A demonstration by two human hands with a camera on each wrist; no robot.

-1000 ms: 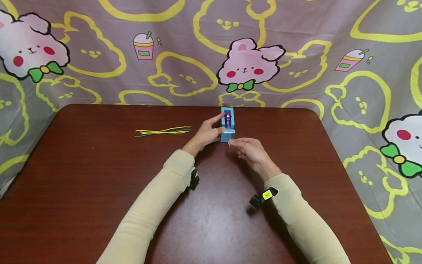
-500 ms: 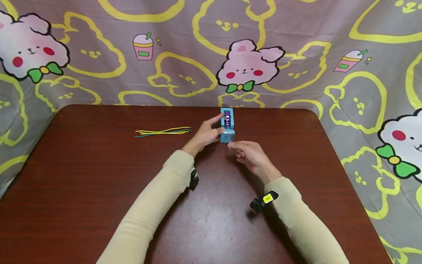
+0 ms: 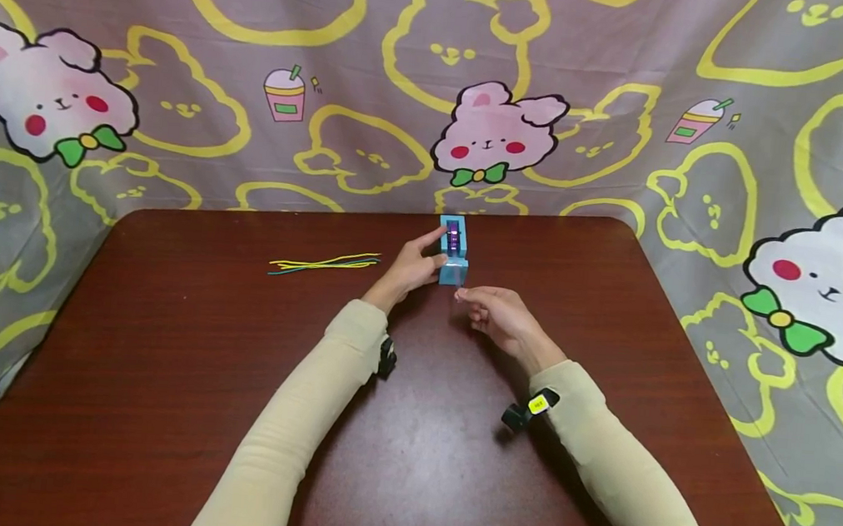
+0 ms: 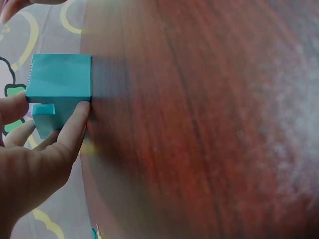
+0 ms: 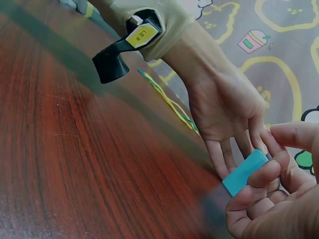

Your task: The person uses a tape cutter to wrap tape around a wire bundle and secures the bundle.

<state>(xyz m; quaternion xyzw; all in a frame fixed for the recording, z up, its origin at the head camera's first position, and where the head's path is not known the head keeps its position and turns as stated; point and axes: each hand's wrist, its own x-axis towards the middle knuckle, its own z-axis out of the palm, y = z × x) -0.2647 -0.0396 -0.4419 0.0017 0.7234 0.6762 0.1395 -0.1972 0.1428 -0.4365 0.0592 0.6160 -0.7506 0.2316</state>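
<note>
Holding the blue tape dispenser (image 3: 449, 275) toward the far edge of the counter (image 3: 178, 375) with the left grip (image 3: 412, 268), curled along the dispenser's left side. Pinching a clear strip (image 3: 459, 286) with the right grip (image 3: 502, 312) — narrow, just off the dispenser's near end. Can see a purple roll (image 3: 454, 237) inside the dispenser — also, well to its left, yellow and green strands (image 3: 325, 265), and behind it a patterned cloth (image 3: 379, 59).

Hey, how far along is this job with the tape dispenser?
Looks done: a purple roll sits in the blue tape dispenser. In hand: the left hand grips the dispenser while the right hand pinches what looks like a clear strip at its front. Probably left: tearing that off, then perhaps using the loose yellow and teal strands lying untouched.
</note>
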